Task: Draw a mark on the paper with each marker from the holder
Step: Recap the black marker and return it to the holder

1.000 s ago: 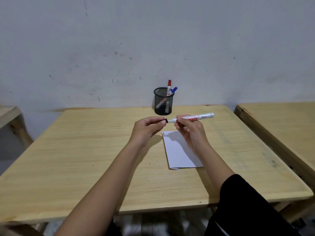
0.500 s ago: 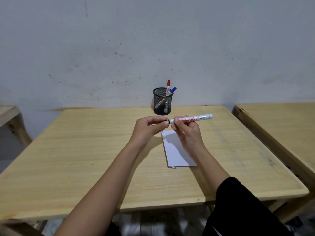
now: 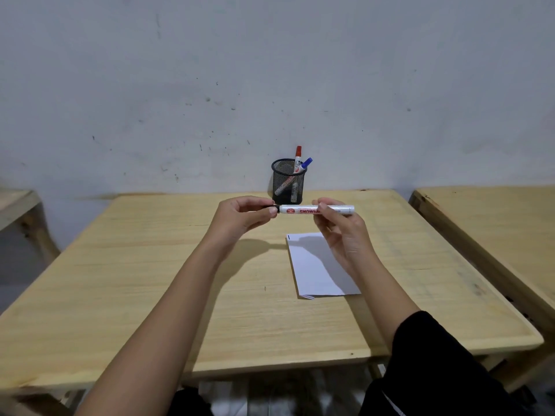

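white marker point(image 3: 303, 210) (red lettering) held level

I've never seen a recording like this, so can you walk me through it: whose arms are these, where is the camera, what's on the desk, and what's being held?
There is no machine here. A person wears one wide-angle camera on the head, so you look forward and down along their own arms. On the wooden desk stands a black mesh pen holder near the wall, with a red-capped marker and a blue-capped marker in it. A white sheet of paper lies nearer, with one short dark mark at its far left corner. The right hand holds a white marker level above the desk, and the left hand pinches its dark cap end. Whether the cap is fully seated cannot be told.
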A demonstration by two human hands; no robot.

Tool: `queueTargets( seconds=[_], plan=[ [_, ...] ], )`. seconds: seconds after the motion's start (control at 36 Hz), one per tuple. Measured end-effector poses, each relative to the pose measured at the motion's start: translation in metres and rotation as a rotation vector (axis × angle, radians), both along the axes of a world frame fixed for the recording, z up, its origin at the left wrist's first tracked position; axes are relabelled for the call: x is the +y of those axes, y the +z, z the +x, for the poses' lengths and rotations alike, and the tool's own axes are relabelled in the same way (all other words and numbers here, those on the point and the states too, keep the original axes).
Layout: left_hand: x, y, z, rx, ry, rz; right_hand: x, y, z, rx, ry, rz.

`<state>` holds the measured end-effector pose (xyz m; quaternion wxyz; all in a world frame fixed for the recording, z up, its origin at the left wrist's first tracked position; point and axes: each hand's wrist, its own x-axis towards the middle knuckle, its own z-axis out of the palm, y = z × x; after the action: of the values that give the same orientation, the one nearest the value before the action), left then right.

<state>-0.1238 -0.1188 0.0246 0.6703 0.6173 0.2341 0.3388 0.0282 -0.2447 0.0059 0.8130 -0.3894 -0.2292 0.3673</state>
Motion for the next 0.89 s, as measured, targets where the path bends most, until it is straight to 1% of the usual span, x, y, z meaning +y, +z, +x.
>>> queueTargets(
  seconds=[0.06,0.14,0.25,0.36,0.39,0.58,0.69,0.78,0.89],
  plan=[
    [0.003,0.004,-0.001,-0.03,0.017,-0.024,-0.002,0.001,0.005,-0.02,0.038,-0.022],
    [0.008,0.012,0.0,-0.097,0.061,-0.067,-0.003,0.002,0.008,-0.161,0.101,-0.092],
    [0.009,0.023,0.011,-0.142,0.107,-0.055,0.003,0.007,0.008,-0.543,0.117,-0.25],
    [0.006,0.033,0.03,-0.117,0.128,0.056,0.017,0.015,0.003,-0.861,0.034,-0.415],
    [0.006,0.036,0.035,-0.098,0.13,0.1,0.02,0.018,0.002,-0.908,0.015,-0.43],
    [0.019,0.059,0.061,-0.017,0.06,0.323,0.04,0.035,0.017,-0.986,0.009,-0.423],
    [0.041,0.062,0.075,0.052,0.016,0.385,0.055,0.046,0.037,-1.025,-0.014,-0.427],
    [0.063,0.055,0.086,0.198,0.092,0.484,0.073,0.055,0.057,-1.038,-0.096,-0.411],
    [0.089,0.025,0.098,0.434,0.142,0.551,0.098,0.065,0.079,-0.982,-0.247,-0.36]
  ],
)
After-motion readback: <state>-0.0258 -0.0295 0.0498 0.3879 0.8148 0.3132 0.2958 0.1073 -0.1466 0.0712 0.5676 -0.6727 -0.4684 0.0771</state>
